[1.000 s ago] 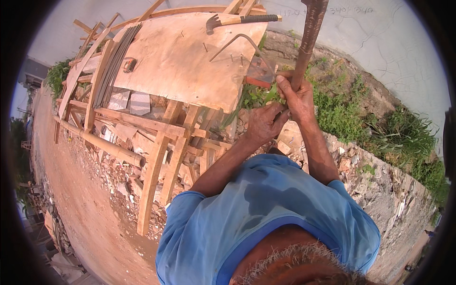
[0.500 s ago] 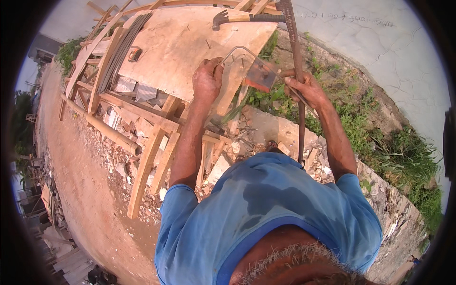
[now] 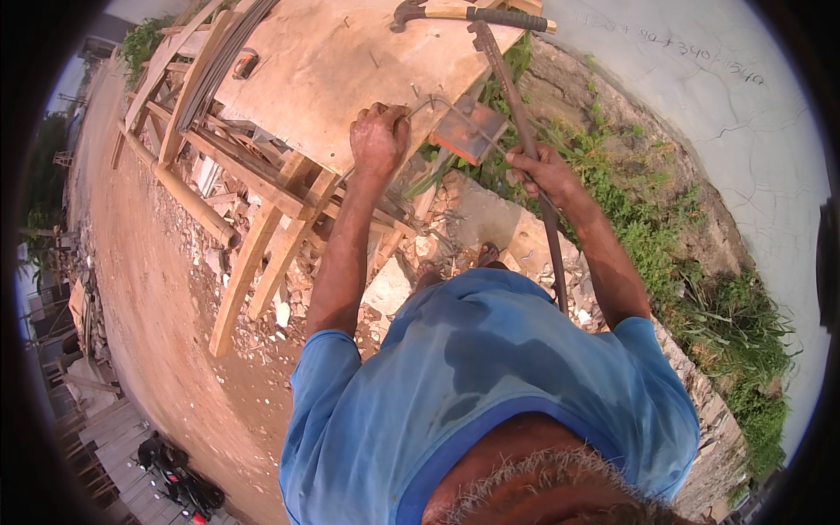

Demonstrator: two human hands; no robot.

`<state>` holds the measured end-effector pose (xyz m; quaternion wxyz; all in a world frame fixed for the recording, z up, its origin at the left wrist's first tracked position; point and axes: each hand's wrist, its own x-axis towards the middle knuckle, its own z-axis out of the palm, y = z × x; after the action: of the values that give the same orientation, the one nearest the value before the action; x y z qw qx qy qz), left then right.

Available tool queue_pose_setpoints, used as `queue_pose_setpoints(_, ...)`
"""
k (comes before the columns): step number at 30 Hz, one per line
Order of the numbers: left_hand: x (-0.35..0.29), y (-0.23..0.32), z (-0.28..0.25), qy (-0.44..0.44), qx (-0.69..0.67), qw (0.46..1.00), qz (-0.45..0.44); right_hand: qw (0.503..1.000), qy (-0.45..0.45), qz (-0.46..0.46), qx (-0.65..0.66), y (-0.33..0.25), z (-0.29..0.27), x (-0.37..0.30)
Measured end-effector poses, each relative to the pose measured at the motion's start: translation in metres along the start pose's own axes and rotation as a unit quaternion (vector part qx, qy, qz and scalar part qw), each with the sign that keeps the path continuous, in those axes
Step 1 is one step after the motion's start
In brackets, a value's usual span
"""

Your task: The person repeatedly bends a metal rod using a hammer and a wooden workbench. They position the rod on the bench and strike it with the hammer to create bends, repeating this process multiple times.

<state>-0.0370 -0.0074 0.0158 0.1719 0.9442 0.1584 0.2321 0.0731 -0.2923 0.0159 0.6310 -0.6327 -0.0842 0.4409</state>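
The left hand [image 3: 379,136] is curled into a closed fist at the near edge of the bench [image 3: 332,79], its fingers wrapped around one end of a thin bent steel wire [image 3: 437,103] that runs from the fist toward the right hand. How tightly the fingertips pinch cannot be told, as only the back of the hand shows. The right hand [image 3: 544,172] is closed around a long rusty steel bar [image 3: 525,140], gripping it about halfway along; the bar runs from below this hand, past the blue shirt [image 3: 490,385], up to the bench top beyond both hands. Between the two hands, just off the bench edge, a small square orange plate [image 3: 466,133] sits tilted beside the bar and the wire. Beyond the hands, at the far edge of the bench, lies a hammer [image 3: 472,13] with a wooden and black handle, close to the upper end of the bar. Further left of the left hand, a bundle of straight rods [image 3: 223,66] rests along the bench side. Below the hands lie rubble [image 3: 394,280] and timber legs; green weeds [image 3: 665,236] grow to the right of the right hand.
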Motion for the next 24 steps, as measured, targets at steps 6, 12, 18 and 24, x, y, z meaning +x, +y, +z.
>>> queue_pose_setpoints(6,0.010,0.003,0.007,-0.008,-0.030,0.999,0.018,1.000,0.013,-0.011,-0.020,0.004,0.003,-0.001)
queue_pose_setpoints(12,0.019,0.003,0.016,-0.020,-0.037,0.999,0.025,0.999,0.014,-0.009,-0.037,0.005,0.005,0.000)
queue_pose_setpoints(18,0.020,0.004,0.014,-0.014,-0.053,0.998,0.029,0.999,0.007,-0.009,-0.038,0.009,0.003,0.004)
queue_pose_setpoints(24,0.021,0.005,0.013,-0.028,-0.038,0.999,0.009,0.974,0.073,-0.085,-0.199,0.013,-0.013,-0.013)
